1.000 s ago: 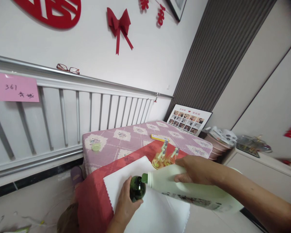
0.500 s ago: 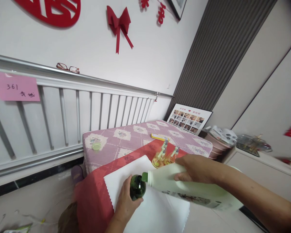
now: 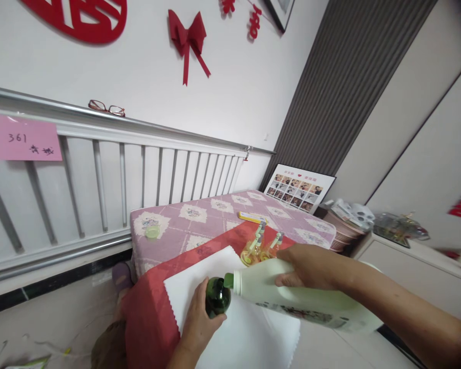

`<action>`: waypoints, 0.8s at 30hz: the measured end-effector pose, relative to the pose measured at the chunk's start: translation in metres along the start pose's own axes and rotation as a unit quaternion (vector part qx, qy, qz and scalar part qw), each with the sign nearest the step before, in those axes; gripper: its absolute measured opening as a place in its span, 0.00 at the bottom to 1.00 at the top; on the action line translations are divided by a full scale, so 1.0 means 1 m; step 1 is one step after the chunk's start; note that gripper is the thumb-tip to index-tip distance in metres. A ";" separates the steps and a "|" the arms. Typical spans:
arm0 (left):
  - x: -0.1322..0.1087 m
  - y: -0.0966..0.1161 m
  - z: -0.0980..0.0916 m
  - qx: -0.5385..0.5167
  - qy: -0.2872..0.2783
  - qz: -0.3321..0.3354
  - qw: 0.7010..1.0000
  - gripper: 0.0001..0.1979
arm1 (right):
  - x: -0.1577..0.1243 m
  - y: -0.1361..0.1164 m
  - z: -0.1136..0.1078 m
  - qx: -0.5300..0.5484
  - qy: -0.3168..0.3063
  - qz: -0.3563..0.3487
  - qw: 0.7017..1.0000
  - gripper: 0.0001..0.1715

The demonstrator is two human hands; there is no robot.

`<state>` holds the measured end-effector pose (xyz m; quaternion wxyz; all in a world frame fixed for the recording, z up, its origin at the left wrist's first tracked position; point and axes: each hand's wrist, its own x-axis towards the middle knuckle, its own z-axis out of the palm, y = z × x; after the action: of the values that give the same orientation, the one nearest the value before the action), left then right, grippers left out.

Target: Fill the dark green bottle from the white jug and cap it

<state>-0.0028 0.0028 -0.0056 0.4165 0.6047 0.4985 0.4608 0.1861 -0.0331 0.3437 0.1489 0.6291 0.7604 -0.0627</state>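
My left hand [image 3: 200, 319] is wrapped around a small dark green bottle [image 3: 218, 297], held over a white sheet with a scalloped edge [image 3: 249, 335]. With my right hand [image 3: 307, 264] I grip a large pale green jug [image 3: 267, 284] by its upper side. The jug lies tilted nearly level, and its green spout [image 3: 229, 280] meets the small bottle's mouth. Whether liquid is flowing between them cannot be made out. Behind the jug stand several small pump-top bottles [image 3: 253, 248] with yellowish bodies, partly hidden by my right hand and the jug.
A pale green cap [image 3: 152, 232] lies on the patterned pink tablecloth [image 3: 169, 251]. Beyond the red cloth [image 3: 153, 307] is a yellow-and-white box [image 3: 252, 217]. A photo board [image 3: 299, 188] leans at the table's far end, near a pink basket [image 3: 343, 225]. White railings [image 3: 149, 174] run along the left.
Both hands, the bottle and the jug hold nearly the same positions. The whole view has shifted very slightly.
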 end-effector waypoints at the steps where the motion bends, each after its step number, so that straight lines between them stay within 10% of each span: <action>1: 0.000 0.000 0.000 0.002 -0.001 -0.001 1.000 0.49 | 0.000 0.000 0.000 0.001 0.000 0.001 1.000 0.17; 24: 0.000 -0.002 0.001 0.007 -0.008 0.001 1.000 0.49 | 0.002 0.002 0.002 0.004 -0.001 0.002 1.000 0.18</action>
<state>-0.0027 0.0033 -0.0078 0.4159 0.6120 0.4973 0.4531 0.1876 -0.0317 0.3419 0.1477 0.6311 0.7586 -0.0660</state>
